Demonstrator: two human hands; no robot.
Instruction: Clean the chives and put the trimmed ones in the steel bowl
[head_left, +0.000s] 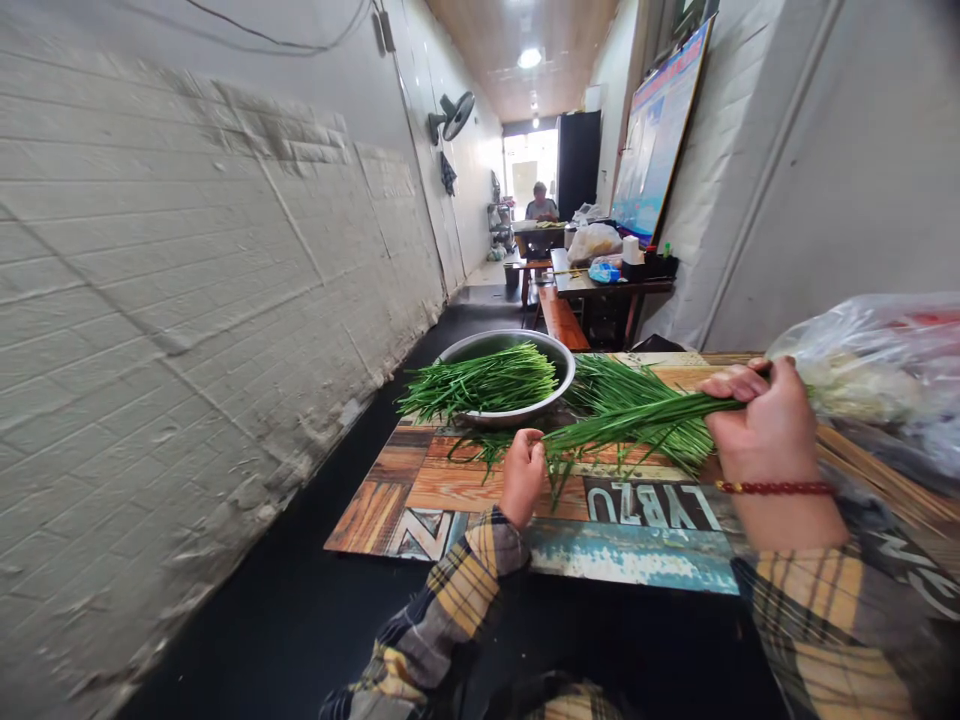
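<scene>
My right hand (769, 415) is closed round one end of a bunch of garlic chives (645, 421), held above the table. The long green leaves stretch leftward from it. Near their loose tips, my left hand (523, 476) is closed in a pinch; what lies between its fingers is too small to make out. Behind it stands a metal bowl (564, 372) with a heap of cut chives (499, 380) hanging over its left rim. Another pile of chives (615, 385) rests on the table right of the bowl, partly covered by the held bunch.
The patterned table (450, 485) carries a clear plastic bag (885, 350) and thin wooden sticks (885, 480) at the right. A white brick-patterned wall (150, 300) runs along the left. Farther back are a bench (561, 318), another table (577, 285) and a seated person (541, 205).
</scene>
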